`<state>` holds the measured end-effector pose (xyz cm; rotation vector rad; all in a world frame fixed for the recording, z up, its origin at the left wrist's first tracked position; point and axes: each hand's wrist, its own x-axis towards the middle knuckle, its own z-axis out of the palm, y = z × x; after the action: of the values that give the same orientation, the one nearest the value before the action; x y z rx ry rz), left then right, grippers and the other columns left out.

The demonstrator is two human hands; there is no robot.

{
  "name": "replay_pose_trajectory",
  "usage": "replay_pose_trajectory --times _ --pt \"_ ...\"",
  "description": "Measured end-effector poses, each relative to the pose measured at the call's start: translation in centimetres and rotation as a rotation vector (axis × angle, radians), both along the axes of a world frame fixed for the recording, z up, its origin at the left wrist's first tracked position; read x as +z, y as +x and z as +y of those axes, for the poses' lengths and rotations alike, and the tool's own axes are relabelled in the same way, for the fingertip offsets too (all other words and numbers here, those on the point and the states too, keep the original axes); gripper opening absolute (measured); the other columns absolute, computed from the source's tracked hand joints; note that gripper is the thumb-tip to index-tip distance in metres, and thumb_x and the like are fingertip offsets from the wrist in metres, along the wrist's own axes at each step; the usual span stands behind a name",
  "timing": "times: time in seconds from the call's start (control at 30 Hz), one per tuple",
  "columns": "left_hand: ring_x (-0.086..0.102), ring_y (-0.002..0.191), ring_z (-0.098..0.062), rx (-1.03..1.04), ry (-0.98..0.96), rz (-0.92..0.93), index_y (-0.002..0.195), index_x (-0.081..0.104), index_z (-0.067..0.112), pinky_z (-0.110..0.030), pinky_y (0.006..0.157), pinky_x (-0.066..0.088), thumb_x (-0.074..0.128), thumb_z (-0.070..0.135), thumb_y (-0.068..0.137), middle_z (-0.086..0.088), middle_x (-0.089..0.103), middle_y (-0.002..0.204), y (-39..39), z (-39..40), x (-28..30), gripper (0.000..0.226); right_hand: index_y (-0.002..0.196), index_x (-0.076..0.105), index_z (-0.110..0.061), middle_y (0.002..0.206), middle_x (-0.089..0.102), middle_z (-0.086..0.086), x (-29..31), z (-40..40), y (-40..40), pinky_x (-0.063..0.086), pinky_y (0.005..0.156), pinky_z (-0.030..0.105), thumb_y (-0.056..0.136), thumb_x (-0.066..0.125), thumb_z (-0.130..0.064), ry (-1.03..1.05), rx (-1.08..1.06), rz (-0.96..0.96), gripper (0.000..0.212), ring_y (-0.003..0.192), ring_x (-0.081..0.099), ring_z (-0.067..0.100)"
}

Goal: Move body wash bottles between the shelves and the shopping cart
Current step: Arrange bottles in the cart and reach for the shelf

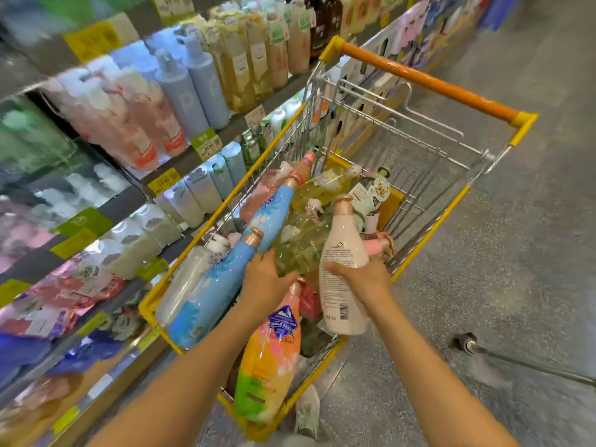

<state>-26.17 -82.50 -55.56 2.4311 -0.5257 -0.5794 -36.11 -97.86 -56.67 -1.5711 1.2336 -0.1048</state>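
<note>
A wire shopping cart (458, 201) with yellow edges and an orange handle holds several body wash bottles. My right hand (361, 279) grips a white bottle (343, 253) with a rose-gold cap, held upright above the cart's near end. My left hand (266, 279) rests on a clear greenish bottle (301, 250) lying among the others. Beside it lie two blue floral bottles (213, 285) and an orange, pink and green bottle (271, 359). Shelves (222, 137) on the left carry rows of bottles.
Yellow and green price tags (164, 182) line the shelf edges. Grey speckled floor (516, 285) spreads to the right of the cart. A metal pole with a dark wheel (466, 343) lies on the floor at right. More displays stand beyond the cart handle.
</note>
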Motion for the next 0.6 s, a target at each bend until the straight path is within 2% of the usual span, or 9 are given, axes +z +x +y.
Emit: replay_pose_trajectory --times 0.1,0.2,0.3,0.37,0.47,0.53,0.6 --pt "0.048 0.118 -0.031 0.043 0.013 -0.032 0.125 0.055 0.002 -0.031 0.094 0.035 0.071 0.027 0.082 -0.018 0.055 0.126 -1.2 2.4 0.9 0.052 0.108 0.060 -0.011 0.099 0.070 0.005 0.0 2.0 -0.3 0.057 0.079 0.044 0.050 0.088 -0.042 0.047 0.043 -0.034 0.072 0.085 0.068 0.022" --pt "0.050 0.114 -0.032 0.101 0.019 0.006 0.119 0.057 0.000 -0.031 0.089 0.037 0.071 0.022 0.082 -0.019 0.054 0.120 -2.5 5.1 0.6 0.046 0.108 0.059 -0.010 0.099 0.070 0.005 0.0 4.1 -0.9 0.057 0.078 0.043 0.051 0.088 -0.040 0.082 0.069 -0.059 0.071 0.084 0.068 0.022" --pt "0.051 0.112 -0.031 0.111 0.068 0.066 0.119 0.056 -0.001 -0.031 0.087 0.038 0.073 0.031 0.080 -0.017 0.054 0.120 -3.7 7.2 -0.4 0.054 0.108 0.060 -0.011 0.098 0.070 0.004 0.2 5.9 -1.8 0.057 0.077 0.040 0.050 0.088 -0.044 0.051 0.078 -0.056 0.073 0.085 0.068 0.022" --pt "0.052 0.110 -0.029 0.088 0.105 0.132 0.122 0.053 -0.001 -0.032 0.089 0.039 0.074 0.035 0.078 -0.016 0.056 0.119 -4.2 8.2 -1.3 0.061 0.108 0.062 -0.011 0.098 0.070 0.005 0.1 6.9 -2.5 0.057 0.078 0.041 0.052 0.089 -0.039 0.053 0.051 -0.076 0.068 0.085 0.068 0.022" --pt "0.051 0.093 -0.020 0.063 0.161 0.258 0.112 0.053 0.003 -0.033 0.080 0.042 0.075 0.041 0.076 -0.008 0.054 0.101 -5.1 8.8 -2.2 0.057 0.108 0.061 -0.008 0.098 0.070 0.006 -0.3 7.9 -3.8 0.057 0.069 0.033 0.055 0.089 -0.033 0.084 0.033 -0.092 0.066 0.083 0.068 0.020" --pt "0.055 0.100 -0.024 0.035 0.175 0.280 0.113 0.054 0.003 -0.031 0.079 0.043 0.077 0.043 0.072 -0.010 0.054 0.106 -5.9 9.0 -2.9 0.062 0.108 0.061 -0.005 0.097 0.071 0.006 -0.6 8.4 -4.6 0.054 0.061 0.027 0.056 0.089 -0.033 0.089 0.043 -0.095 0.065 0.081 0.069 0.018" --pt "0.051 0.113 -0.029 0.042 0.173 0.267 0.123 0.049 0.002 -0.032 0.086 0.044 0.081 0.039 0.068 -0.015 0.046 0.123 -6.6 9.1 -3.6 0.074 0.107 0.062 -0.005 0.097 0.071 0.006 -0.9 9.0 -5.3 0.052 0.058 0.024 0.059 0.088 -0.029 0.095 0.050 -0.092 0.060 0.080 0.069 0.017"
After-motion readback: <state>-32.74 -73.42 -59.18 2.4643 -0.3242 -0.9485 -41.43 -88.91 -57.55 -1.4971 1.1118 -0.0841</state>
